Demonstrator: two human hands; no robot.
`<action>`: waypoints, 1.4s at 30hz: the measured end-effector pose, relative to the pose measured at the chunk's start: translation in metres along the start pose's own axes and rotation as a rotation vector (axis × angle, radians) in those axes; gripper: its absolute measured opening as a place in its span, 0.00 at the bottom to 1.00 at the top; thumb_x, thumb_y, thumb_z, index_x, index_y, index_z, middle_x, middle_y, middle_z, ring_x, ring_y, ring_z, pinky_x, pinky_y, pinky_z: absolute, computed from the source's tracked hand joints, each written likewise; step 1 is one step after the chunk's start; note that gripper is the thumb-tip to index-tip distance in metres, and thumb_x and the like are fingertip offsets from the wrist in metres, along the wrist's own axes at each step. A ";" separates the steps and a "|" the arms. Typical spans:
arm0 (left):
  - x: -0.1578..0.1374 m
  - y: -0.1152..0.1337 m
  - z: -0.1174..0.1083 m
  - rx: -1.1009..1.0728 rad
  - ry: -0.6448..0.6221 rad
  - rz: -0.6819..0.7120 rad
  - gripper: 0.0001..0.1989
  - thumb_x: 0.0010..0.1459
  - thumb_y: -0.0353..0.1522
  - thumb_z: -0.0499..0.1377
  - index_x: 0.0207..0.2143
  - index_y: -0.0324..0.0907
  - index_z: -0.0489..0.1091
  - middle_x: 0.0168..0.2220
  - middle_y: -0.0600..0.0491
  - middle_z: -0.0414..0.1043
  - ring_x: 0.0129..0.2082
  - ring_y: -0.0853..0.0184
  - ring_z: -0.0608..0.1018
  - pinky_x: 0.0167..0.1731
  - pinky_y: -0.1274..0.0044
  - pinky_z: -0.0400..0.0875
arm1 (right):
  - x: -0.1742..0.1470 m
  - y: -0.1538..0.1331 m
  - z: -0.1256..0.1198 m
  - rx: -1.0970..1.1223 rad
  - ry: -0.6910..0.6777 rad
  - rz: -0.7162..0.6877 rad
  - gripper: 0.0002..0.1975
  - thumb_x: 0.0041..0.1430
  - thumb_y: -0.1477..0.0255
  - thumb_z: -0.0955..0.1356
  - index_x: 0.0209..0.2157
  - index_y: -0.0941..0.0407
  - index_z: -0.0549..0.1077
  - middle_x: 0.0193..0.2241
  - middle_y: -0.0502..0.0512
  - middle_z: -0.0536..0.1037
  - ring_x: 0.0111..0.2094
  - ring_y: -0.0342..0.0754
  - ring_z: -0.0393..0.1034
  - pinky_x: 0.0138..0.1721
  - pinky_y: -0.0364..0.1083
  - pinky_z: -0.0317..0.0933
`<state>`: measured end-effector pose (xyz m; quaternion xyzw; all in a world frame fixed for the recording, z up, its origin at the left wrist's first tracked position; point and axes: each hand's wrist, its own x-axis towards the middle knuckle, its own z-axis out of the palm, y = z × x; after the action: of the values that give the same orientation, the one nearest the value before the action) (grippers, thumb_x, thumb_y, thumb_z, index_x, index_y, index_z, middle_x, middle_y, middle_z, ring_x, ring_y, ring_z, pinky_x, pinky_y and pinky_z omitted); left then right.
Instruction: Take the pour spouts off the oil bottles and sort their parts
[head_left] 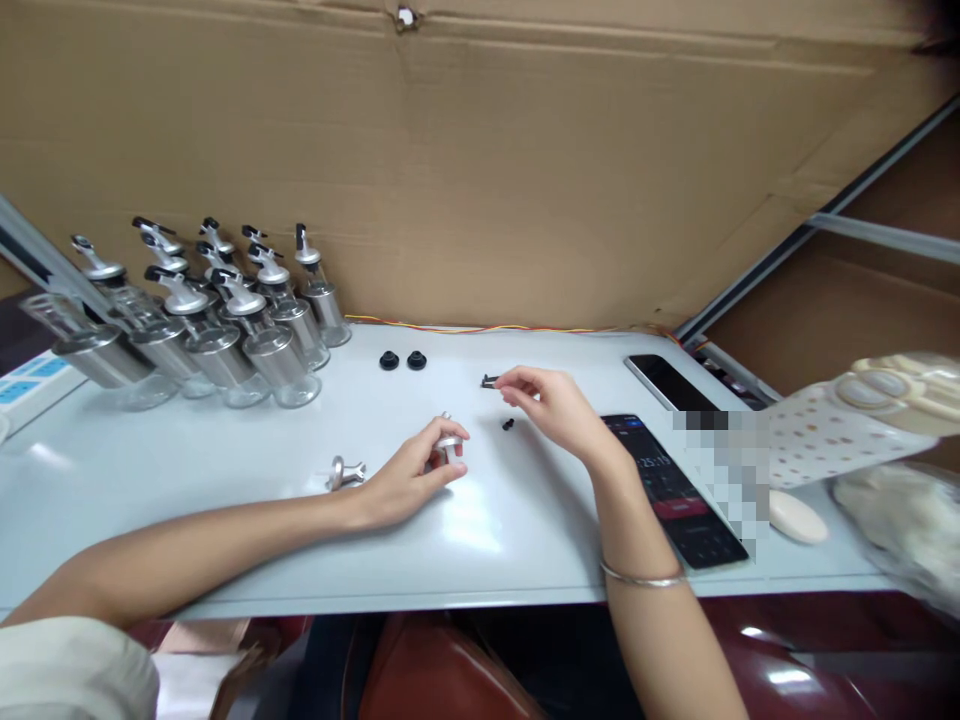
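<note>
My left hand [416, 470] is closed around a silver pourer spout [448, 442] just above the white table [300, 545]. To its left, another silver pourer spout [346, 473] lies on its side. My right hand [551, 405] has its fingers pinched together, with a small black flip lid [489, 381] at the fingertips. A smaller black piece [508, 424] lies on the table below that hand. Farther back, two round black stoppers [403, 360] sit side by side.
Several glass-and-steel oil bottles [217, 350] with pourer tops crowd the back left. On the right are a phone showing a timer [675, 500], a second dark phone [671, 383], an oval cream object [799, 517] and plastic bags [900, 520]. A cardboard wall [510, 190] stands behind.
</note>
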<state>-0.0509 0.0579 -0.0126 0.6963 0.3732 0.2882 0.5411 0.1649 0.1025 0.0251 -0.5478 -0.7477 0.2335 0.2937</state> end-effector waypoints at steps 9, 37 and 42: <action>-0.001 0.005 -0.001 0.087 -0.055 0.004 0.11 0.57 0.37 0.57 0.39 0.43 0.58 0.35 0.57 0.59 0.28 0.73 0.62 0.32 0.78 0.59 | -0.003 0.025 -0.006 -0.168 -0.199 0.123 0.13 0.47 0.84 0.65 0.33 0.57 0.77 0.29 0.54 0.78 0.32 0.47 0.72 0.36 0.42 0.62; -0.002 -0.003 0.005 -0.040 0.019 0.087 0.24 0.58 0.29 0.51 0.53 0.46 0.40 0.37 0.55 0.58 0.31 0.72 0.66 0.37 0.74 0.62 | -0.004 -0.019 0.020 0.552 -0.179 -0.073 0.05 0.47 0.73 0.71 0.29 0.57 0.75 0.30 0.52 0.77 0.33 0.44 0.71 0.40 0.46 0.65; -0.002 -0.002 0.004 -0.029 0.001 0.042 0.22 0.58 0.28 0.50 0.51 0.46 0.42 0.37 0.55 0.59 0.31 0.73 0.66 0.36 0.75 0.62 | -0.004 -0.018 0.023 0.539 -0.175 -0.084 0.05 0.46 0.72 0.72 0.26 0.57 0.73 0.27 0.51 0.76 0.31 0.44 0.70 0.39 0.47 0.64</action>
<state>-0.0488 0.0543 -0.0159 0.6961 0.3545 0.3054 0.5445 0.1379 0.0924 0.0200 -0.3962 -0.7032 0.4579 0.3728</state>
